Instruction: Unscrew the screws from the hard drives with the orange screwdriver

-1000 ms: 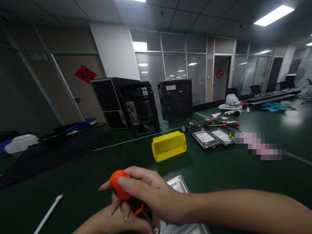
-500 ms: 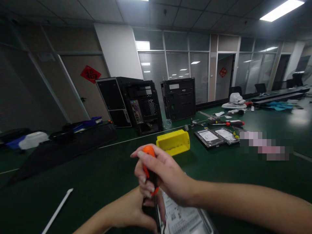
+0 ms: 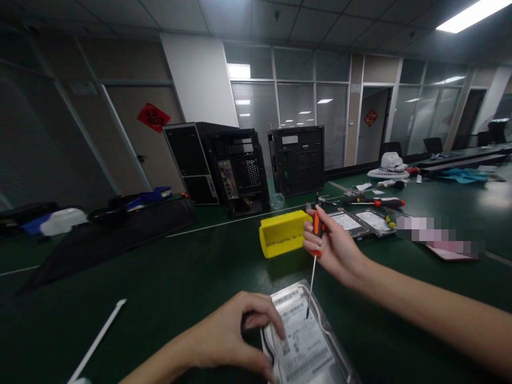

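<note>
My right hand (image 3: pixel 326 237) is closed around the orange and black handle of a screwdriver (image 3: pixel 317 228). Its thin metal shaft slants down, with the tip over the label of a hard drive (image 3: pixel 300 341); a small bright spot shows at the tip, too small to name. On the drive's left side is my left hand (image 3: pixel 244 333), thumb and fingers curved and well apart, fingertips at or over the drive's edge and label. Whether they press on it I cannot tell. The drive's near end is cut off by the frame.
A yellow bin (image 3: pixel 282 234) with small bits inside stands beyond the drive. Further right lie two more hard drives (image 3: pixel 374 220) and another screwdriver (image 3: pixel 389 202). Black computer cases (image 3: pixel 298 160) stand at the back. A white strip (image 3: pixel 98 341) lies at left.
My right hand has moved right and away from my left hand, lifting the screwdriver from the drive's left edge to over its label. The left hand's fingers have opened, and more of the drive shows.
</note>
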`<state>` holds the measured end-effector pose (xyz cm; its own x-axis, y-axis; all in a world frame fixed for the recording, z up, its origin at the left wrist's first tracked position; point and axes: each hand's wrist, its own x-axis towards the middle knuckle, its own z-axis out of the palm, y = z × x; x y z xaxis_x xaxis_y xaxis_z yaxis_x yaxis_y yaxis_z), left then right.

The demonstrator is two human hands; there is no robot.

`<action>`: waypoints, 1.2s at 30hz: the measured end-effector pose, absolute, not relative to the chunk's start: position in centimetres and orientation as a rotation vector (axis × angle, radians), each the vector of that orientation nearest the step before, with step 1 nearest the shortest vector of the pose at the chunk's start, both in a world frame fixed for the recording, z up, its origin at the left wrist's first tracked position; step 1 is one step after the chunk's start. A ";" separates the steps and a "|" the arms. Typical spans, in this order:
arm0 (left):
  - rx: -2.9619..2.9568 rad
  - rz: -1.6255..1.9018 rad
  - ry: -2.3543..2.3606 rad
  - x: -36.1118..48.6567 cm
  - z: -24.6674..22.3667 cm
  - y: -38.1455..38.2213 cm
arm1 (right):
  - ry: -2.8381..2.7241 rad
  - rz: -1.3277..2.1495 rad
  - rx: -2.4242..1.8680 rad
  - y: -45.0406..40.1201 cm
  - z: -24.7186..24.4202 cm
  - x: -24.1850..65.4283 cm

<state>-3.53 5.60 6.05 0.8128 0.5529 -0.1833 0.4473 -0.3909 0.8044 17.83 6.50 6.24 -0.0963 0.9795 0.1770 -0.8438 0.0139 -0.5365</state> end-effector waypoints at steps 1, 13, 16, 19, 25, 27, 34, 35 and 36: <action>2.061 0.167 0.808 -3.1 6.3 5.2 | -0.591 1.563 -0.289 6.6 6.2 17.8; 2.006 0.379 0.947 -1.5 4.8 4.2 | -0.729 1.467 -0.268 5.8 7.2 15.7; 2.074 0.378 1.001 -1.9 4.5 4.5 | -0.743 1.452 -0.273 5.7 7.3 16.0; 2.279 0.386 1.089 -2.7 4.5 5.3 | -0.788 1.420 -0.294 5.2 7.0 17.2; 3.310 0.417 1.077 -0.8 6.8 10.6 | -0.748 1.558 -0.447 3.9 3.0 20.6; 3.648 0.303 0.878 1.2 7.2 12.7 | -0.697 1.567 -0.475 3.6 1.5 21.5; 3.986 0.171 0.734 5.3 5.2 16.1 | -0.671 1.553 -0.498 3.2 0.0 22.7; 3.974 0.192 0.753 5.3 5.0 16.1 | -0.676 1.556 -0.498 3.2 0.0 22.6; 3.954 0.205 0.760 5.3 5.0 16.1 | -0.683 1.559 -0.501 3.2 0.0 22.6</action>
<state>5.26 16.10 5.00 0.9379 0.2616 0.2279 0.3408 -0.5711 -0.7468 22.60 3.19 -0.02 -0.1065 0.9912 0.0787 -0.7302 -0.0242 -0.6828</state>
